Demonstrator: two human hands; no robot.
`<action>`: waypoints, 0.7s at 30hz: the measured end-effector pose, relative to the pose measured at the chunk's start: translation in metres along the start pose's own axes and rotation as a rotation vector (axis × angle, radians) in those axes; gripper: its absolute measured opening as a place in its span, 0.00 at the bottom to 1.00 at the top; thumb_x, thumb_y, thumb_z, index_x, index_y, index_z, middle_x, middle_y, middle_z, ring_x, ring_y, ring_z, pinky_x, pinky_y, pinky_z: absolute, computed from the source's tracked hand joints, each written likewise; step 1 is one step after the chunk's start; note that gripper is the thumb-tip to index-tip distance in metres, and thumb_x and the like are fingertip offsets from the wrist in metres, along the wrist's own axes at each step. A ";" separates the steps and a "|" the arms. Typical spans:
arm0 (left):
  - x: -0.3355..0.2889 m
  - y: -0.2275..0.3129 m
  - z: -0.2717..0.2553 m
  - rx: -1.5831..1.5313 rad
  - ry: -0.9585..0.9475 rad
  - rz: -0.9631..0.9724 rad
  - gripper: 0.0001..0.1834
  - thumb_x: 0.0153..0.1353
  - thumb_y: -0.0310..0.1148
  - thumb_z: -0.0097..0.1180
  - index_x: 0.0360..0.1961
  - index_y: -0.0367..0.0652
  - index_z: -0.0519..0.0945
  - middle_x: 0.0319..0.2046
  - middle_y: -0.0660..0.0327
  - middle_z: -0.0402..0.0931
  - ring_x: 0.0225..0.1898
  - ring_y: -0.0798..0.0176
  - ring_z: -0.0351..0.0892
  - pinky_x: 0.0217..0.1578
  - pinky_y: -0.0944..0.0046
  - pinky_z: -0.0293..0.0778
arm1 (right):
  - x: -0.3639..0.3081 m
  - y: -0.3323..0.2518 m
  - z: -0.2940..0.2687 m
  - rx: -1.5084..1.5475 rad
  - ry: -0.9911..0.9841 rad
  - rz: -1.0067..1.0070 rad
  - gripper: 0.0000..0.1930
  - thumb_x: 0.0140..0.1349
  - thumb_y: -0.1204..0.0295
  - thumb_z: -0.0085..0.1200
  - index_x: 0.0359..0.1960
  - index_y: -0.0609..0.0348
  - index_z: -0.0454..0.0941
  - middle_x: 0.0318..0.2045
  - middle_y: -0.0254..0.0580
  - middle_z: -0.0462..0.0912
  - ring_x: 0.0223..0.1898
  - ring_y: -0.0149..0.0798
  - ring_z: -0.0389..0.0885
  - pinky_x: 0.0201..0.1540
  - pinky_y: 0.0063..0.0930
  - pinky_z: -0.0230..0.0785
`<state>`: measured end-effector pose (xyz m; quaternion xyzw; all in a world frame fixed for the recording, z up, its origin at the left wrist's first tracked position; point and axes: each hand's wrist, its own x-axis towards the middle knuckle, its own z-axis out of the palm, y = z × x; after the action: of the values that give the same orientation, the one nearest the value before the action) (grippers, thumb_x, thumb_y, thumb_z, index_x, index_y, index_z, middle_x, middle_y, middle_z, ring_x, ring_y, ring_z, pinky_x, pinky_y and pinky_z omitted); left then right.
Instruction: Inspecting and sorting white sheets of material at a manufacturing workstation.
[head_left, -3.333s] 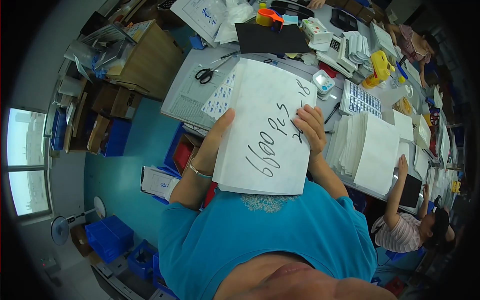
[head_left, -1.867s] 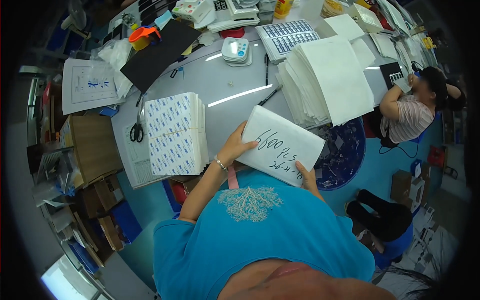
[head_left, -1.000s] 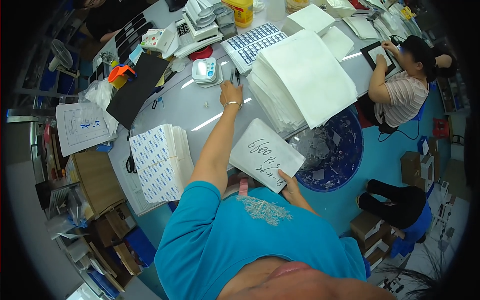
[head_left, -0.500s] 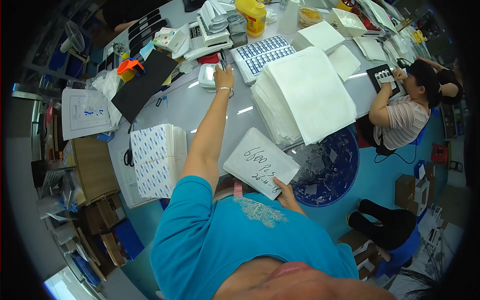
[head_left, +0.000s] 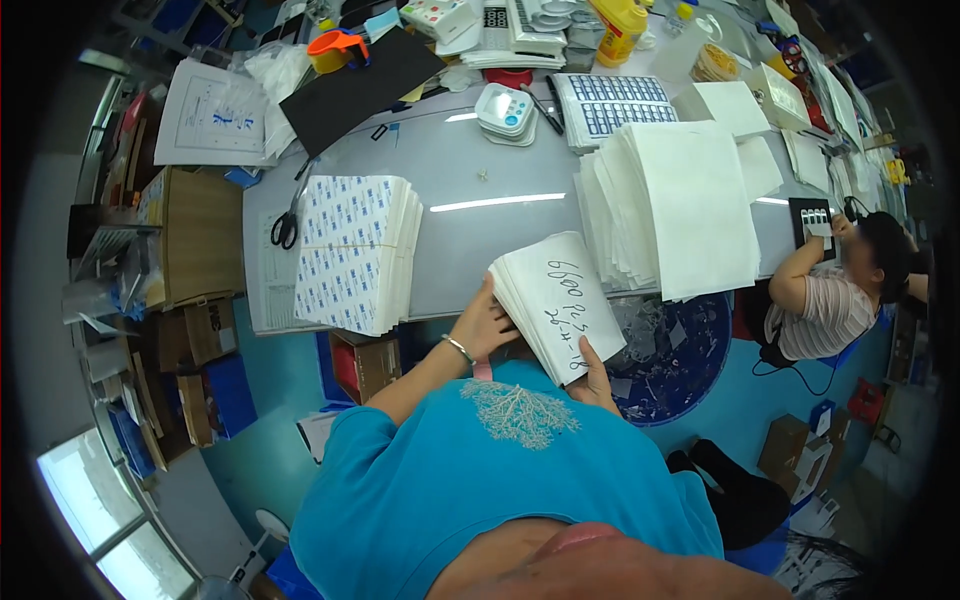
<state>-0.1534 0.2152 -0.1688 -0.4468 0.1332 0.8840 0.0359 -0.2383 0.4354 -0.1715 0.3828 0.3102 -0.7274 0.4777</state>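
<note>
A thick stack of white paper sheets [head_left: 560, 300] with black handwriting on its top sheet is held in front of my body, tilted, over the table's near edge. My left hand [head_left: 484, 322], a bracelet on its wrist, takes the stack by its left side, with some fingers hidden beneath. At the lower right corner my right hand [head_left: 596, 380] grips it, thumb on top. Far off on the table, a black pen [head_left: 543, 108] lies beside a small pile of white rounded-square pieces [head_left: 504, 112].
On the table are a banded stack of blue-printed sheets [head_left: 350, 250], black scissors [head_left: 286, 228], a tall pile of white sheets [head_left: 705, 210] and a printed label stack [head_left: 620, 105]. A blue bin [head_left: 680, 360] stands below the edge. A co-worker [head_left: 825, 290] sits at right.
My left hand has come back from the pen area to the paper stack. The pen now lies on the table. The stack has turned clockwise, and the view has shifted.
</note>
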 end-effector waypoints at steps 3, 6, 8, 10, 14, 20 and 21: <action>0.015 -0.029 0.019 0.048 -0.059 0.244 0.33 0.58 0.47 0.61 0.58 0.39 0.65 0.54 0.56 0.71 0.55 0.56 0.71 0.53 0.51 0.70 | -0.001 0.007 0.009 -0.087 -0.051 -0.053 0.26 0.61 0.68 0.58 0.60 0.56 0.65 0.56 0.44 0.74 0.57 0.44 0.72 0.61 0.45 0.63; 0.019 -0.034 0.020 0.212 0.180 0.550 0.26 0.54 0.26 0.64 0.53 0.36 0.69 0.47 0.56 0.75 0.48 0.61 0.76 0.46 0.63 0.74 | -0.022 0.014 0.039 -0.156 -0.138 -0.075 0.27 0.62 0.68 0.56 0.62 0.55 0.63 0.57 0.43 0.73 0.58 0.44 0.71 0.61 0.45 0.62; -0.010 -0.011 0.040 0.256 0.217 0.624 0.25 0.54 0.27 0.64 0.52 0.36 0.69 0.46 0.57 0.76 0.47 0.62 0.76 0.46 0.65 0.73 | -0.027 0.021 0.058 -0.176 -0.181 -0.125 0.28 0.63 0.67 0.55 0.63 0.55 0.61 0.58 0.42 0.71 0.59 0.44 0.69 0.62 0.45 0.61; -0.037 0.015 0.037 0.284 0.173 0.908 0.27 0.54 0.32 0.65 0.51 0.35 0.68 0.45 0.53 0.75 0.44 0.61 0.77 0.45 0.62 0.74 | -0.032 0.032 0.088 -0.218 -0.247 -0.133 0.27 0.63 0.66 0.55 0.63 0.55 0.61 0.58 0.42 0.72 0.59 0.44 0.70 0.61 0.46 0.63; -0.097 0.078 0.033 0.386 0.135 1.183 0.29 0.55 0.35 0.66 0.52 0.35 0.66 0.48 0.54 0.72 0.49 0.62 0.73 0.48 0.65 0.70 | -0.027 0.057 0.152 -0.313 -0.433 -0.151 0.28 0.62 0.66 0.56 0.62 0.57 0.62 0.57 0.43 0.72 0.59 0.43 0.70 0.62 0.44 0.63; -0.120 0.110 0.012 -0.134 0.028 1.141 0.28 0.56 0.27 0.63 0.56 0.38 0.65 0.51 0.55 0.71 0.52 0.59 0.73 0.52 0.62 0.73 | -0.023 0.093 0.203 -0.612 -0.538 -0.384 0.28 0.56 0.71 0.63 0.57 0.65 0.65 0.49 0.46 0.76 0.50 0.38 0.77 0.50 0.33 0.73; -0.116 0.109 0.009 -0.142 -0.038 1.139 0.29 0.57 0.25 0.62 0.58 0.38 0.64 0.53 0.54 0.71 0.52 0.58 0.73 0.51 0.61 0.75 | -0.022 0.096 0.199 -0.653 -0.547 -0.469 0.29 0.55 0.71 0.64 0.56 0.66 0.66 0.48 0.46 0.77 0.49 0.38 0.77 0.50 0.33 0.73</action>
<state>-0.1110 0.1194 -0.0489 -0.2900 0.2924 0.7784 -0.4738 -0.1953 0.2495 -0.0583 -0.0726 0.4635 -0.7539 0.4600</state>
